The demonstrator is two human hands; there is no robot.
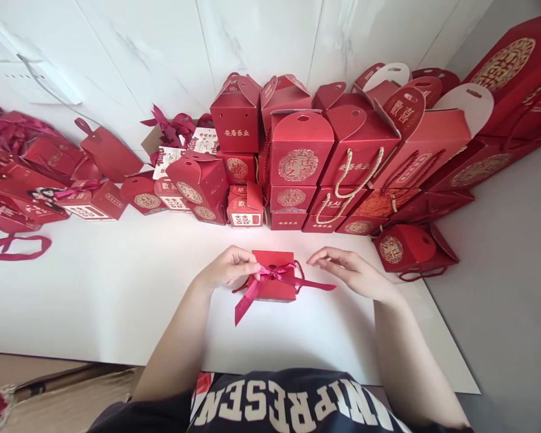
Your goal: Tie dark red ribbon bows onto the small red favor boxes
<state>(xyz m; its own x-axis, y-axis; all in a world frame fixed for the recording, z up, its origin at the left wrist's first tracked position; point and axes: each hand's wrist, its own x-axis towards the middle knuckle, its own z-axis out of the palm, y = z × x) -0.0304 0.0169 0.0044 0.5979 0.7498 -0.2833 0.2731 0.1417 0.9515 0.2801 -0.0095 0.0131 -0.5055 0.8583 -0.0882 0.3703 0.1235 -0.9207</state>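
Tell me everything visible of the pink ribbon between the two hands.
The ribbon is deep pink and satiny-looking, tied in a bow on top of the red box. One tail slants near-left past the box's edge; the other stretches right, beyond the box. Fingers of the left hand appear to pinch its left loop; the right hand is apart.

left hand (234,264) pinches pink bow (274,274) on red box (277,293), right hand (345,267) nearby
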